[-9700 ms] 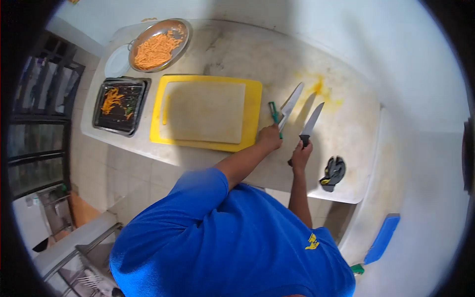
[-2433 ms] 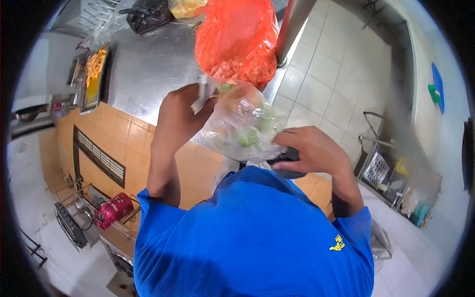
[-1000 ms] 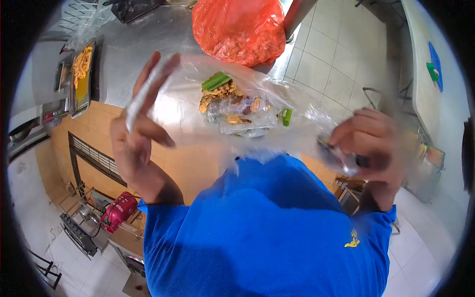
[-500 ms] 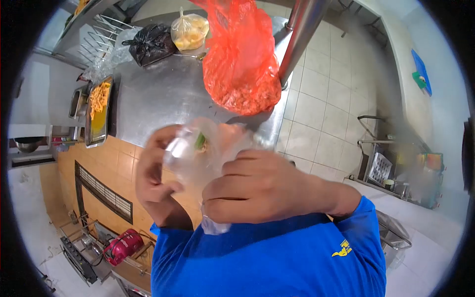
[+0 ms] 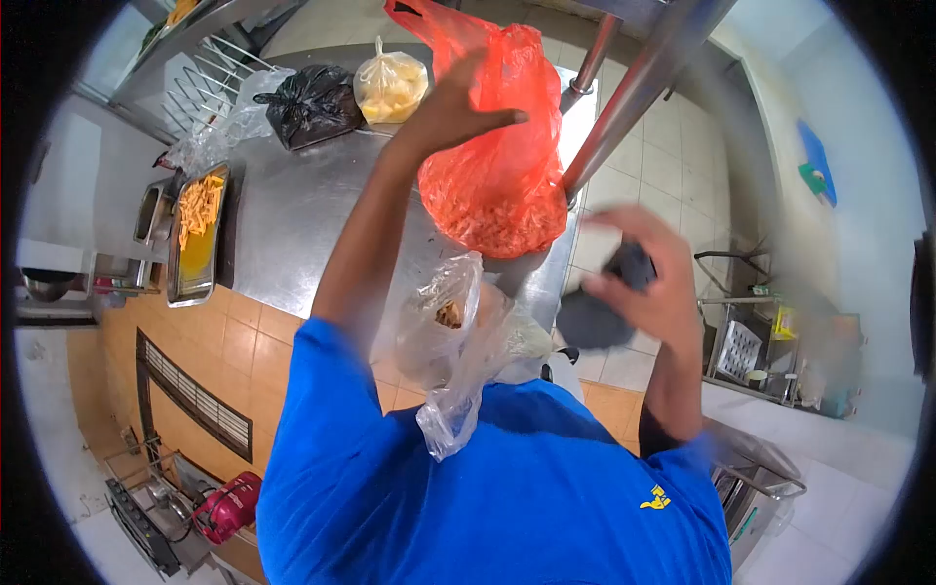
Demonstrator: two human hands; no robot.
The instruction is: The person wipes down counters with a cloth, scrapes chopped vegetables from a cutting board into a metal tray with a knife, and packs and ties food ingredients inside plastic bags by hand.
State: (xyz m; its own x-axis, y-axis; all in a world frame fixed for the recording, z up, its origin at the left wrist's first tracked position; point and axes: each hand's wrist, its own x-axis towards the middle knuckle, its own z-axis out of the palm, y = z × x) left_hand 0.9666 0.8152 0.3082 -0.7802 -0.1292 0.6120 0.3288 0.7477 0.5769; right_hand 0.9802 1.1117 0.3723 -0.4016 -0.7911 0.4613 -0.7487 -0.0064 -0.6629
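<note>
Red bag [image 5: 502, 210], set on the metal tabletop [image 5: 302, 214]; left hand [image 5: 450, 117] before it, grip apart, contact unclear. Clear bag [image 5: 429, 336], near the tabletop's edge, brown food [image 5: 448, 314] inside. Dark item [image 5: 593, 324], blurred, clamped in the right hand's [image 5: 655, 283] grip.

A stainless-steel bench [image 5: 292, 224] stands at the far side, light glaring along its right edge beside a steel post [image 5: 634, 99]; orange-tan floor tiles [image 5: 219, 336] lie left, paler floor tiles [image 5: 621, 180] right, a long dark-framed grate [image 5: 195, 395] shows at left, and white walls [image 5: 877, 302] flank both sides
</note>
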